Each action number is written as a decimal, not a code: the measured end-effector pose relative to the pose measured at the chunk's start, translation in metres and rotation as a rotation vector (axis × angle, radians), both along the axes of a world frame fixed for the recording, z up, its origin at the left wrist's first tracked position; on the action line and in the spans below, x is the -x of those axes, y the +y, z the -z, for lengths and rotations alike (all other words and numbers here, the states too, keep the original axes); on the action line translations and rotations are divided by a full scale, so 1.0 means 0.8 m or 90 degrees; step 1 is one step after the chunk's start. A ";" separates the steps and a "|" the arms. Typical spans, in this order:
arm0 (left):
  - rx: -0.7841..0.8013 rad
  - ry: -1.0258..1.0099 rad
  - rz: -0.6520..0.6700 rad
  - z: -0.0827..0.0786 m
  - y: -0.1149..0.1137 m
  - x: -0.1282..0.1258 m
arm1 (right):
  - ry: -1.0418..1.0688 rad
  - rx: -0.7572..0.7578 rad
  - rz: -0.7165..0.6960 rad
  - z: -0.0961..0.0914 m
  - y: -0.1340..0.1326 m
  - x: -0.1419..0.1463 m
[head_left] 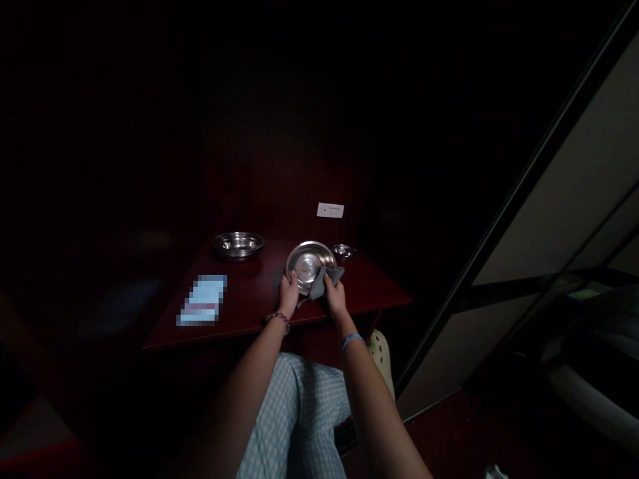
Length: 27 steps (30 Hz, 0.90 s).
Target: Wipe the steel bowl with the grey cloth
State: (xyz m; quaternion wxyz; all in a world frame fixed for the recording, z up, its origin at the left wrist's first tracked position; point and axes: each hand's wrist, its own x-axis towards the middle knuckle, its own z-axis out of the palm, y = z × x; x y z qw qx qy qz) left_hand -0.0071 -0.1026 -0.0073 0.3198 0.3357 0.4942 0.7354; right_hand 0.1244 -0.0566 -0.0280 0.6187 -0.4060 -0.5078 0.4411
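A round steel plate (308, 260) is tilted up over the dark red table (249, 306), its inside facing me. My left hand (288, 293) grips its left lower rim, thumb on the inner face. My right hand (334, 297) presses a grey cloth (319, 282) against the plate's lower right part, fingers closed on the cloth. A bead bracelet is on my left wrist and a blue band on my right wrist.
A second steel bowl (238, 244) sits at the back left of the table and a small steel dish (343, 251) behind the plate on the right. A light blue packet (202, 300) lies at left. A white wall socket (330, 210) is behind. A dark-framed panel (524, 219) stands at right.
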 end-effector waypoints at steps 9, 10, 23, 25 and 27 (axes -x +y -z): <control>0.012 0.012 -0.008 0.005 0.005 0.001 | -0.067 -0.007 0.048 0.000 -0.002 -0.002; 0.013 0.009 -0.009 0.005 0.005 0.001 | -0.070 -0.011 0.051 0.000 -0.003 -0.001; 0.038 0.006 -0.012 0.001 0.003 0.001 | -0.080 -0.021 0.054 -0.003 -0.008 0.000; 0.052 0.018 -0.027 -0.001 0.003 0.001 | -0.081 -0.019 0.055 -0.004 -0.008 0.001; 0.059 0.031 -0.037 -0.002 0.003 0.001 | -0.087 -0.019 0.056 -0.005 -0.008 0.002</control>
